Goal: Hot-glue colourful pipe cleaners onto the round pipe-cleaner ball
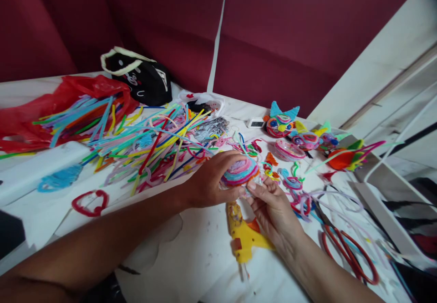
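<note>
I hold a small domed piece wound in pink, blue and purple stripes (241, 172) between my two hands, above the white surface (191, 257). My left hand (213, 180) is curved around its left side and top, the fingers partly closed on it. My right hand (271, 205) is mostly closed, pinching the piece's lower right edge between thumb and fingers; I can't tell how the hidden fingertips sit beneath it.

Just below my hands lies a yellow glue gun (244, 239), its handle running behind my right wrist. To the right of that wrist, a pair of red-handled scissors (346, 246) rests near some loose pale strands. Small coiled, colourful bits (292, 182) lie just beyond my right hand.

Past my left hand spreads a big tangle of fuzzy stems (160, 143) in many colours, with more of them spilling from a red plastic bag (23, 111). A black bag with a cream-edged opening (146, 82) sits behind the tangle. Nearer my left forearm lie a red loop (90, 202) and a blue wound piece (59, 178).

Toward the back right, a figure with blue pointed ears (280, 123) stands behind a pink round piece (289, 150), beside a small white device (255, 122).
</note>
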Demonstrator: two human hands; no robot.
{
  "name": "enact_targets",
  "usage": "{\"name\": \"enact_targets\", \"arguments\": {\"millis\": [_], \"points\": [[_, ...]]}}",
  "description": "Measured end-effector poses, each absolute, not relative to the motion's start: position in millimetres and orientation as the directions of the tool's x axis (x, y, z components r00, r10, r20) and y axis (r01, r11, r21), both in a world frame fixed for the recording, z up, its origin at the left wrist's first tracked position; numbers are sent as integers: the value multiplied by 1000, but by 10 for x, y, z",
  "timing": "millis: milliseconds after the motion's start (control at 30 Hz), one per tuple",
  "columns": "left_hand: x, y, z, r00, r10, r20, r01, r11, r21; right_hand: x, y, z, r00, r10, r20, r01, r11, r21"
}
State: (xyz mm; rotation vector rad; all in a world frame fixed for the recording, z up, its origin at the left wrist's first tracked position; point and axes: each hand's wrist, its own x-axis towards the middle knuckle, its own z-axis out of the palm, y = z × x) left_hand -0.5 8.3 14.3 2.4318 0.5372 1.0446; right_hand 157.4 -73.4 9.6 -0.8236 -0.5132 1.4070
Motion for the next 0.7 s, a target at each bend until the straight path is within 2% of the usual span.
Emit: {"name": "enact_targets", "arguments": {"millis": [300, 700], "points": [[26, 114, 43, 616, 528, 585, 129, -800, 586, 1519, -775, 49, 131, 974, -186, -658, -55, -751], [62, 65, 40, 619, 595, 513, 164, -737, 656, 1491, -790, 70, 170, 964, -205, -672, -38, -739]]}}
